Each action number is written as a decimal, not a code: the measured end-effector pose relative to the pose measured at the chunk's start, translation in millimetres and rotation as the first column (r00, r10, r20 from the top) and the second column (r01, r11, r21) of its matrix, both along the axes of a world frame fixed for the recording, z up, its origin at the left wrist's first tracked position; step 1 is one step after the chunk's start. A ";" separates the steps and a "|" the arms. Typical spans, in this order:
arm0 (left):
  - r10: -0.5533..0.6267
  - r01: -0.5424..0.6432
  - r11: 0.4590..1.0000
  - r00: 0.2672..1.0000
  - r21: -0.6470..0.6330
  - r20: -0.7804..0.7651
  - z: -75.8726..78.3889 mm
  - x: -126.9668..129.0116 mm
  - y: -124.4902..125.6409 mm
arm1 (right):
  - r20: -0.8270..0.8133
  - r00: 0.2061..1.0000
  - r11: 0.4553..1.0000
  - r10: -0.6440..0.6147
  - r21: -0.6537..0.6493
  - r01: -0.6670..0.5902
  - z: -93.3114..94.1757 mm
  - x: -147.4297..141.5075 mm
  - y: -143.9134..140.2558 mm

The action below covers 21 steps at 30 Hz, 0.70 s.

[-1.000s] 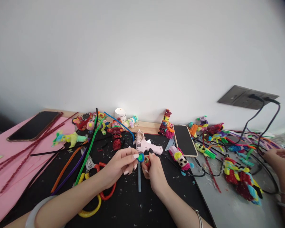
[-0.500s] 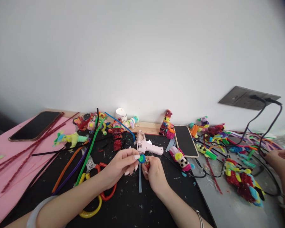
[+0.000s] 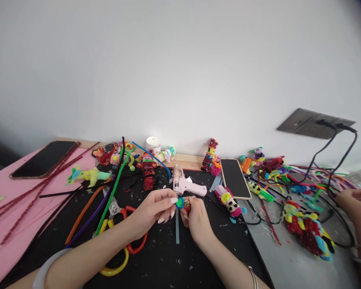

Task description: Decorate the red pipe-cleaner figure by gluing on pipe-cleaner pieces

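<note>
The left hand (image 3: 153, 206) pinches a blue-and-green disc (image 3: 179, 203) just beside the red piece (image 3: 187, 206) the right hand (image 3: 198, 222) grips.

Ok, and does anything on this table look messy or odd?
Mostly untidiness: pale scraps litter the black mat, and beyond the left hand the pink glue gun has a brownish-stained front, unlike its clean handle.

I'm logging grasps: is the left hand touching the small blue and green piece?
Touching: the head view shows the left hand with its thumb tip at the edge of the blue and green piece.
</note>
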<state>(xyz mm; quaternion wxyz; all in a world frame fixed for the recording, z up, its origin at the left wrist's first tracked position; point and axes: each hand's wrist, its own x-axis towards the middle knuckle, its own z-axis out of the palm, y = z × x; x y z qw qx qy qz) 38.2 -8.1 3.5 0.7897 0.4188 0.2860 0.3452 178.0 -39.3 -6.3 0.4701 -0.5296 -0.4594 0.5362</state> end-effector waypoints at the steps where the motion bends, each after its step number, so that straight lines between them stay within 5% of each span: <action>1: -0.006 0.006 1.000 1.000 0.004 -0.001 0.1 -0.1 -0.2 | -0.001 1.000 1.000 -0.004 -0.007 0.004 -0.1 0.1 0.1; 21: -0.020 0.021 0.999 0.999 0.040 -0.028 -2.2 -1.0 -1.3 | -0.027 0.999 1.000 -0.019 -0.017 0.019 1.7 -0.7 -0.3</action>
